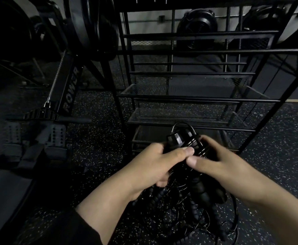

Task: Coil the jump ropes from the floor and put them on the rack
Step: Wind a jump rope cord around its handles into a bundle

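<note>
Both my hands hold one black jump rope (pixel 183 140) in front of the black metal rack (pixel 189 99). Its two handles lie side by side with thin cable wound round them. My left hand (pixel 155 163) grips the handles from the left, thumb on top. My right hand (pixel 213 163) grips them from the right, its thumb meeting the left thumb. Below my hands, a tangle of other black ropes (pixel 197 214) with ribbed handles and thin cables lies on the floor. The rack's mesh shelves (pixel 176 116) just beyond my hands hold nothing that I can see.
A rowing machine (pixel 68 89) with foot plates stands on the left, close to the rack's leg. A black fan (pixel 196 25) sits behind the rack. The speckled rubber floor (pixel 98 138) spreads all around.
</note>
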The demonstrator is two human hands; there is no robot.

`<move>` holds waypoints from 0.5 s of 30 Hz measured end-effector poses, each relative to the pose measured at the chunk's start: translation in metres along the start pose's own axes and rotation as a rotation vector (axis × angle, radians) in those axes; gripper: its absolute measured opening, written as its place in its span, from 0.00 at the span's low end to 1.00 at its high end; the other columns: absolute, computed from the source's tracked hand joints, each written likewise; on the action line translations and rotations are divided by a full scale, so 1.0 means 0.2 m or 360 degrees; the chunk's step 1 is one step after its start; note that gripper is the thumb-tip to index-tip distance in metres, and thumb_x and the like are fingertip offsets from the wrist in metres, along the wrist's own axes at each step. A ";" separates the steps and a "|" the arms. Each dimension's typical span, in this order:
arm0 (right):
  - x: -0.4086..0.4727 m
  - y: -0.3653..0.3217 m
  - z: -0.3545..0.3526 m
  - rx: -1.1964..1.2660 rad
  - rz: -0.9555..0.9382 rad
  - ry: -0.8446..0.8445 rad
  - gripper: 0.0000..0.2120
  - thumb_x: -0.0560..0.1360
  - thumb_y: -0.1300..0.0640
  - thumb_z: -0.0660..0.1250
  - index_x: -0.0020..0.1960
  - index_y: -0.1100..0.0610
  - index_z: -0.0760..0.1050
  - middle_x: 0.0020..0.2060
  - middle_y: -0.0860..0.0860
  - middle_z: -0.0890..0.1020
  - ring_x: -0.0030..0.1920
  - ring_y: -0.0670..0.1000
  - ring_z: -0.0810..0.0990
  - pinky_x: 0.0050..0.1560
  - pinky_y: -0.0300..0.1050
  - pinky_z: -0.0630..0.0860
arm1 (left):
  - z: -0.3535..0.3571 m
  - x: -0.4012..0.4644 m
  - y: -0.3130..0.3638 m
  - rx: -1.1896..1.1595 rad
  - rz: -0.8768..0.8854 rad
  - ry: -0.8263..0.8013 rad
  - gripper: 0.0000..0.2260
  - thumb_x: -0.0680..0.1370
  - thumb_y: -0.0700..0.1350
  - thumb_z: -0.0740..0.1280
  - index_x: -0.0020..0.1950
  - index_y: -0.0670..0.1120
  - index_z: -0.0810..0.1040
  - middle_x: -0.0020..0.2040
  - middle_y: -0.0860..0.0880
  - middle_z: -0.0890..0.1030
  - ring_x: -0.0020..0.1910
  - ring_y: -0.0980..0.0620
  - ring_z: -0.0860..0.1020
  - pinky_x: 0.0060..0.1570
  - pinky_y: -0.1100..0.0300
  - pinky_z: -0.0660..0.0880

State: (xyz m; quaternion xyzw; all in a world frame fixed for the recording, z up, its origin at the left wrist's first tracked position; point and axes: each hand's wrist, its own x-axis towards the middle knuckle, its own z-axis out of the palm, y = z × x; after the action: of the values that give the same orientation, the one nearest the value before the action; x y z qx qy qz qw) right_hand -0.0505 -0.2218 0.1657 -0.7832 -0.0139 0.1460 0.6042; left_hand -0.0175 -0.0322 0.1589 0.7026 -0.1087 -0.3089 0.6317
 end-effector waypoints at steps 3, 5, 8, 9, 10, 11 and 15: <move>0.01 0.01 0.01 -0.0022 -0.0080 0.0026 0.16 0.71 0.49 0.77 0.54 0.39 0.75 0.46 0.43 0.88 0.47 0.44 0.87 0.51 0.41 0.82 | 0.01 0.00 0.01 -0.0004 -0.0021 -0.0010 0.13 0.77 0.60 0.67 0.46 0.51 0.81 0.36 0.57 0.80 0.28 0.55 0.67 0.30 0.61 0.67; 0.01 0.00 0.02 -0.0036 -0.0107 0.0162 0.16 0.72 0.52 0.77 0.53 0.41 0.74 0.43 0.40 0.87 0.42 0.40 0.86 0.42 0.33 0.79 | 0.00 0.01 0.02 0.0115 -0.0104 -0.0023 0.19 0.74 0.63 0.65 0.49 0.48 0.79 0.34 0.58 0.82 0.30 0.51 0.74 0.39 0.61 0.75; 0.02 0.05 0.03 -0.0231 -0.0071 0.0456 0.24 0.69 0.46 0.78 0.61 0.41 0.73 0.45 0.39 0.86 0.44 0.40 0.85 0.48 0.42 0.80 | -0.04 0.01 0.01 0.0176 -0.0249 -0.0136 0.18 0.79 0.60 0.65 0.55 0.46 0.77 0.38 0.52 0.78 0.32 0.49 0.77 0.39 0.56 0.79; 0.03 0.06 0.02 -0.0298 -0.0044 0.0543 0.27 0.68 0.43 0.78 0.63 0.41 0.71 0.45 0.38 0.86 0.44 0.38 0.84 0.48 0.42 0.79 | -0.04 0.01 0.00 0.0207 -0.0245 -0.0142 0.14 0.82 0.57 0.64 0.53 0.46 0.77 0.37 0.51 0.76 0.31 0.50 0.76 0.34 0.58 0.78; 0.03 0.07 0.02 -0.0337 -0.0013 0.0591 0.29 0.67 0.41 0.78 0.64 0.40 0.70 0.44 0.38 0.85 0.44 0.37 0.83 0.48 0.41 0.79 | -0.03 0.01 -0.01 0.0250 -0.0203 -0.0100 0.12 0.84 0.53 0.63 0.51 0.46 0.77 0.37 0.51 0.74 0.30 0.51 0.74 0.31 0.59 0.75; 0.04 0.07 0.01 -0.0359 0.0003 0.0608 0.30 0.67 0.40 0.78 0.64 0.39 0.69 0.44 0.38 0.85 0.44 0.37 0.83 0.48 0.40 0.78 | -0.02 0.02 -0.01 0.0241 -0.0152 -0.0027 0.10 0.85 0.48 0.62 0.50 0.44 0.76 0.36 0.50 0.73 0.28 0.52 0.72 0.30 0.59 0.73; 0.06 0.08 0.02 -0.0447 -0.0006 0.0707 0.30 0.68 0.39 0.78 0.63 0.35 0.66 0.43 0.36 0.83 0.44 0.36 0.81 0.47 0.39 0.77 | 0.04 0.04 -0.02 -0.0177 -0.0094 0.0298 0.09 0.84 0.37 0.60 0.62 0.44 0.77 0.36 0.47 0.79 0.28 0.52 0.71 0.30 0.59 0.72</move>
State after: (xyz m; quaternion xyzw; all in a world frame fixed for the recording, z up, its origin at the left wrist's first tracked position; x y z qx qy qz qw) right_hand -0.0428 -0.2207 0.1467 -0.8723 0.0976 -0.0340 0.4780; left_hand -0.0172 -0.0423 0.1535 0.6951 -0.0112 -0.2661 0.6678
